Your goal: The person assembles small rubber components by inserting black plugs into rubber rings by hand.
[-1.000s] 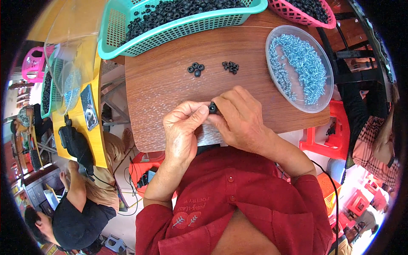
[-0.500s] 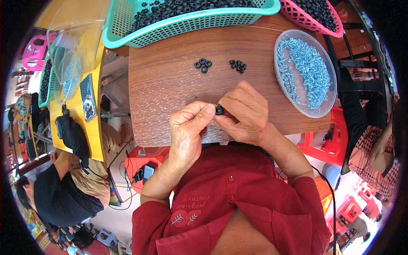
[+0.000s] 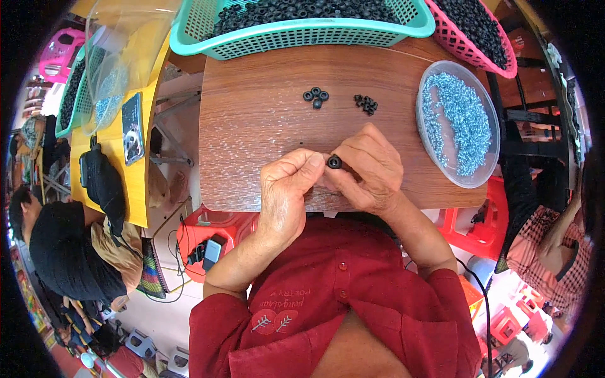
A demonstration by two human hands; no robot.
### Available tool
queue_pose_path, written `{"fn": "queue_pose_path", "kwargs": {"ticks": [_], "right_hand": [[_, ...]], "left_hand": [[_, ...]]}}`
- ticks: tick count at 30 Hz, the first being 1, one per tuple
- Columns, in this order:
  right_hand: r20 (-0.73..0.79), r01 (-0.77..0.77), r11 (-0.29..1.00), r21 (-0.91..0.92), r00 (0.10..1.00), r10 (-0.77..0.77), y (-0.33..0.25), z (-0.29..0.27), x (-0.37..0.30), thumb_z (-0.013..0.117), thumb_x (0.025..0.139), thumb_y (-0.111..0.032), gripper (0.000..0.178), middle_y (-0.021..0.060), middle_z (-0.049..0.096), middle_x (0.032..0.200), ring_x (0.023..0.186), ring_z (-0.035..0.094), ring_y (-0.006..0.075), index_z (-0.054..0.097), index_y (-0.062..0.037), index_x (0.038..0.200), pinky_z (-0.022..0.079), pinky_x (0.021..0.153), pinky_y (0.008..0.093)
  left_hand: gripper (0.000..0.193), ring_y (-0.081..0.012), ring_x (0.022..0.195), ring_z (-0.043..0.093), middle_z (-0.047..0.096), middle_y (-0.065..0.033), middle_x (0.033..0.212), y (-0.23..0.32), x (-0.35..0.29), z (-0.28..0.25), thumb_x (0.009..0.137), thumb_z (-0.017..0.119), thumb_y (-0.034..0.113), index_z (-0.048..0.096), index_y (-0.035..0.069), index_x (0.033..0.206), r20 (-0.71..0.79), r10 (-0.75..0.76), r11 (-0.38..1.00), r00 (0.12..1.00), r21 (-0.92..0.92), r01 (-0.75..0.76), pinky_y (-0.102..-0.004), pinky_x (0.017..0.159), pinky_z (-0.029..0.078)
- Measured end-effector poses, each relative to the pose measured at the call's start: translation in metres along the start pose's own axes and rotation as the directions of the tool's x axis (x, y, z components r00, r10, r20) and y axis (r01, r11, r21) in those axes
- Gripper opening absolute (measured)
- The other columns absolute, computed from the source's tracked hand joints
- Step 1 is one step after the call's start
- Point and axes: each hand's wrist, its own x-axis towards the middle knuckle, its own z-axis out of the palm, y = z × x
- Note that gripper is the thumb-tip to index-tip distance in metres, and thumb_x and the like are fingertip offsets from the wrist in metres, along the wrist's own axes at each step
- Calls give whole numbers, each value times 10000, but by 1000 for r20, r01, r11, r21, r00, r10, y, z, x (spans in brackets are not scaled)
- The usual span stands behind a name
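Note:
Between the thumb and fingers of my right hand (image 3: pixel 370 169) is a small black round cap (image 3: pixel 334 162), its round face with a hole turned up. My left hand (image 3: pixel 287 189) is pinched closed right beside it, thumb on forefinger; whatever it may grip is too small to make out. Both hands are just above the near part of the brown wooden table (image 3: pixel 252 126). Beyond them lies a little cluster of similar black caps (image 3: pixel 316 97). To its right is a small pile of finer black pieces (image 3: pixel 365 104).
A clear round tub (image 3: pixel 421 135) of tiny shiny blue pieces stands at the right. Along the far edge are a teal basket (image 3: pixel 302 30) and a pink basket (image 3: pixel 463 47), both full of black parts. On a yellow table (image 3: pixel 142 195) at left lies a phone (image 3: pixel 133 129). People sit nearby.
The black cap has tilted so that its holed face shows more. Both hands stay close together around it. The whole view has shifted slightly.

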Motion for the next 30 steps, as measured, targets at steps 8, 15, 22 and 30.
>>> {"fn": "queue_pose_path", "kwargs": {"ticks": [8, 15, 22, 30], "right_hand": [[51, -61, 995, -85, 997, 66, -5, -1, -5, 701, 592, -2, 264, 126, 582, 748, 627, 538, 269, 617, 34, 840, 435, 539, 342], [214, -110, 993, -51, 970, 119, -17, -17, 8, 692, 635, -11, 324, 150, 584, 831, 703, 550, 303, 601, 39, 941, 455, 594, 367], [293, -167, 986, 23, 944, 153, -11, -38, 15, 672, 716, -7, 252, 135, 606, 854, 731, 575, 290, 626, 15, 962, 456, 607, 358], [299, -289, 955, 73, 920, 255, -9, -39, 11, 639, 701, -7, 139, 111, 586, 751, 705, 569, 293, 616, -4, 838, 458, 608, 360]], "left_hand": [[154, -106, 726, 564, 635, -57, 822, -4, 2, 0, 879, 605, 99, 617, -47, 923, 6, 1, 999, 1000, -40, 0, -224, 706, 434], [151, -120, 744, 591, 639, -68, 839, -4, 1, -6, 860, 617, 45, 600, -64, 963, 75, 2, 1000, 997, -5, -1, -240, 720, 475], [118, -69, 726, 537, 603, -21, 801, 4, 4, -8, 891, 601, 77, 592, -32, 936, 167, 27, 933, 986, 349, -85, -220, 660, 460], [183, -132, 757, 603, 644, -103, 881, 4, 9, -4, 885, 582, 48, 582, -66, 1028, 158, -51, 947, 986, 321, -2, -240, 685, 490]]}}
